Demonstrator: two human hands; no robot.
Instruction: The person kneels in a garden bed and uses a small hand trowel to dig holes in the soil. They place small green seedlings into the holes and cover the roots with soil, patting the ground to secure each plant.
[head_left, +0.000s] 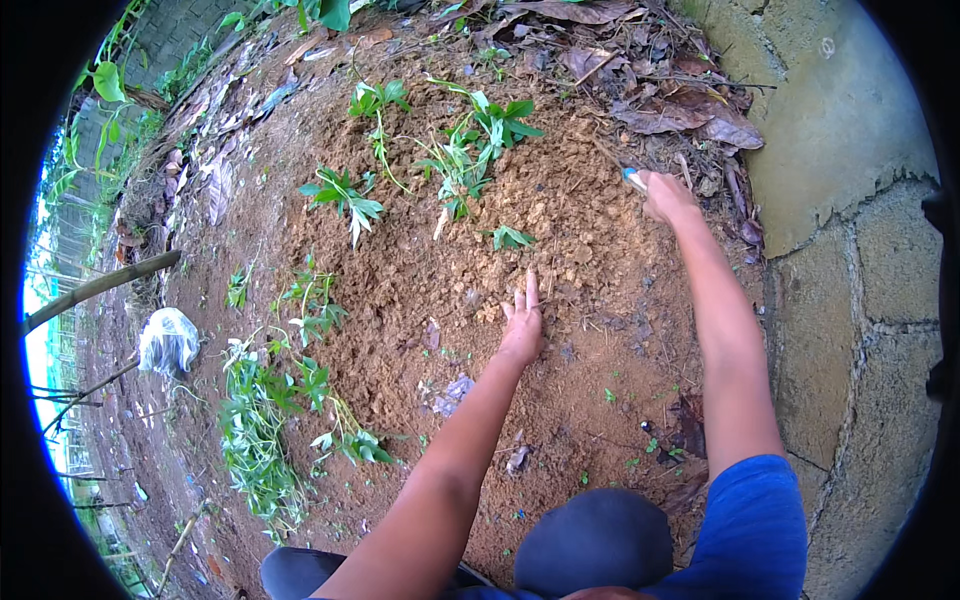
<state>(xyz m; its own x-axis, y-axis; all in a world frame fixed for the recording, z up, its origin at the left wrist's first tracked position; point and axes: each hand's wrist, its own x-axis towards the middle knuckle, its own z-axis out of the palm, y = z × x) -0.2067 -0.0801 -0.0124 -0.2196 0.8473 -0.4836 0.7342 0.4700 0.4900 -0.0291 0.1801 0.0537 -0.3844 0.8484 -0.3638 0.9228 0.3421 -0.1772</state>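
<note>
My right hand (667, 196) grips the pale handle of a hand tool (635, 180) with a blue collar. Its narrow, soil-coloured end points up and left into the crumbly brown soil (555, 199), so its exact kind is hard to tell. My left hand (523, 326) rests on or just over the soil, fingers apart, with nothing in it. Just beyond its fingertips, a small leafy sprig (510, 238) stands in the loosened earth. Farther off are more leafy green cuttings (469, 154), some leaning and some drooping, and another cutting (345, 196) lies to their left.
A heap of leafy cuttings (259, 435) lies on the left. Beyond it sit a whitish plastic bag (169, 341) and a wooden pole (105, 289). A concrete block wall (817, 300) borders the right side. Dry leaves (675, 112) cover the far right corner.
</note>
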